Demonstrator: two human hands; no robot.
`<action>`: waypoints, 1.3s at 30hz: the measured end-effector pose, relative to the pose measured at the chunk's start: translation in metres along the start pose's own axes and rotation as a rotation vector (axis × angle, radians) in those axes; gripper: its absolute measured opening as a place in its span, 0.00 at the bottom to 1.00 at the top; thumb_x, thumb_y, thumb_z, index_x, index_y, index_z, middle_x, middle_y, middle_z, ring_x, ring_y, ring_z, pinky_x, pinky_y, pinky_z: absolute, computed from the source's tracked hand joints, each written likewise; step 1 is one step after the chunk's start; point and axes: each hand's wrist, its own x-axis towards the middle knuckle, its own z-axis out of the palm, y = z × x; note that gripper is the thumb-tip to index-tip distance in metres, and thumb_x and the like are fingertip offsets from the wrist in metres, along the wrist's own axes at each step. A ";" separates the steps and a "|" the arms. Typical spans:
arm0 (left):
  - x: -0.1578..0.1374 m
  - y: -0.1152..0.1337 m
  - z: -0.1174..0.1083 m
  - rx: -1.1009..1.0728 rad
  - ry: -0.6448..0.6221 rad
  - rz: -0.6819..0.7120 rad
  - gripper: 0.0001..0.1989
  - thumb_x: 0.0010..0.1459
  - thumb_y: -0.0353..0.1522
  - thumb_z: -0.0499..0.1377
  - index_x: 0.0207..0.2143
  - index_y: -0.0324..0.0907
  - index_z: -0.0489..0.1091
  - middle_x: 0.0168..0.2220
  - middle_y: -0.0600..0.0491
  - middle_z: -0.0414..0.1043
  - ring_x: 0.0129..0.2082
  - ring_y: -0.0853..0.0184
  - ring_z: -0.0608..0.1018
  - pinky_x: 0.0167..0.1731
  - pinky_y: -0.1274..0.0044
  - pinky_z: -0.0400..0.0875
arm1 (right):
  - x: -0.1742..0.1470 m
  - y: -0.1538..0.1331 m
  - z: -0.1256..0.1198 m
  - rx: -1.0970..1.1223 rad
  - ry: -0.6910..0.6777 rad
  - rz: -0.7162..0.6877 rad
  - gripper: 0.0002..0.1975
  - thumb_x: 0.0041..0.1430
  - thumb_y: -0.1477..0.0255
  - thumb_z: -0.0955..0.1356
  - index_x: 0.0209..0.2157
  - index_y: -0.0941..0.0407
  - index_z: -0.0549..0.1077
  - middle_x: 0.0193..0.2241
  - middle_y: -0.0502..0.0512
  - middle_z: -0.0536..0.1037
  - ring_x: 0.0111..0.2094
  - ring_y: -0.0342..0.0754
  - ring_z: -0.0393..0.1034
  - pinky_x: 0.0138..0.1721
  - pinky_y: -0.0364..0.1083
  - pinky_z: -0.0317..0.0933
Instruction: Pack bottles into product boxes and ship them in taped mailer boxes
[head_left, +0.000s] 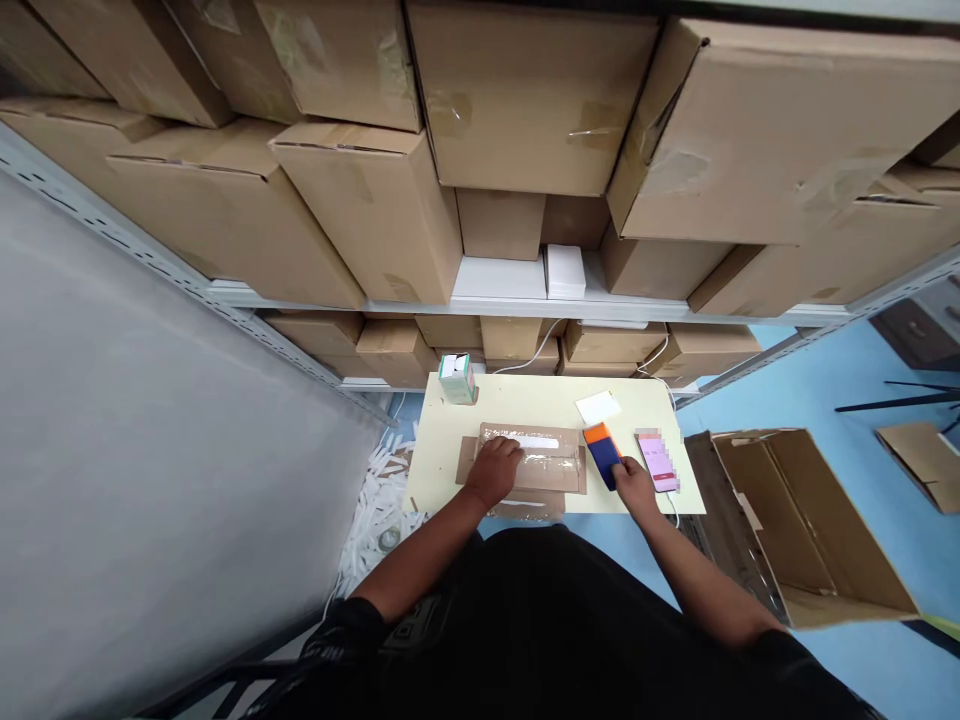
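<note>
On the pale table (541, 396) lies a flat cardboard package (551, 470) covered in shiny clear tape or plastic, with a white strip across its top. My left hand (495, 470) rests on the left part of this package, palm down, its fingers reaching toward the strip. My right hand (634, 484) is closed around the lower end of an orange-and-blue, box-shaped thing (601, 455), held just right of the package; its exact kind is not clear. Close by on the right is a phone (658, 462) with a pink screen. A white paper (598, 406) lies behind the orange-and-blue thing.
A small green-and-white box (457, 379) stands at the table's back left. Shelves (495, 280) full of cardboard boxes (525, 100) rise behind. An open carton (840, 520) sits on the floor at right. Paper strips (371, 520) litter the floor at left beside a wall (150, 430).
</note>
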 end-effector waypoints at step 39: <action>-0.013 0.010 -0.043 -1.773 0.070 -0.913 0.15 0.50 0.34 0.74 0.39 0.36 0.79 0.34 0.48 0.80 0.30 0.69 0.80 0.34 0.77 0.75 | -0.022 -0.147 0.039 0.168 -0.326 -0.536 0.24 0.61 0.50 0.67 0.21 0.53 0.69 0.20 0.48 0.71 0.25 0.47 0.65 0.29 0.45 0.58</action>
